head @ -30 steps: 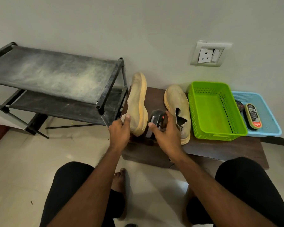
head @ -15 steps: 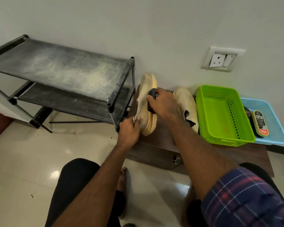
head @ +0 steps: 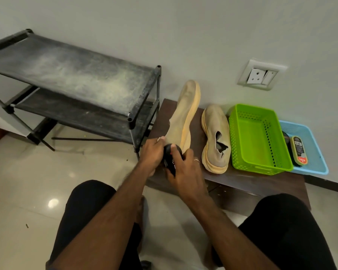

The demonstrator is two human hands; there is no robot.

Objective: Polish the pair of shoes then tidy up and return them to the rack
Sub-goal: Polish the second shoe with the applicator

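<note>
— Head view first: where are the hands?
— Both are at the front-left corner of the dark wooden counter [head: 242, 182]. The left hand [head: 151, 152] grips the heel end of a tan shoe [head: 183, 115], which is tipped up on its side with the toe pointing toward the wall. The right hand [head: 183, 168] is curled round a black polish applicator [head: 169, 154], held against the heel of that shoe, just beside the left hand.
— And the other shoe?
— The second shoe [head: 215, 137] lies flat on the counter, sole down, just right of the held one and apart from it, toe toward the wall.
— What else is on the counter?
— A green basket [head: 240, 152] sits right beside the second shoe. Past it, at the right edge, is a blue tray [head: 318, 152] with a shoe brush [head: 299, 151] lying in it, and something dark next to the brush that I cannot make out.
— The rack?
— The black shoe rack [head: 70, 78] stands on the floor against the wall, touching or nearly touching the counter's left edge. Its top shelf looks dusty. A wall socket [head: 260, 75] is above the counter.
</note>
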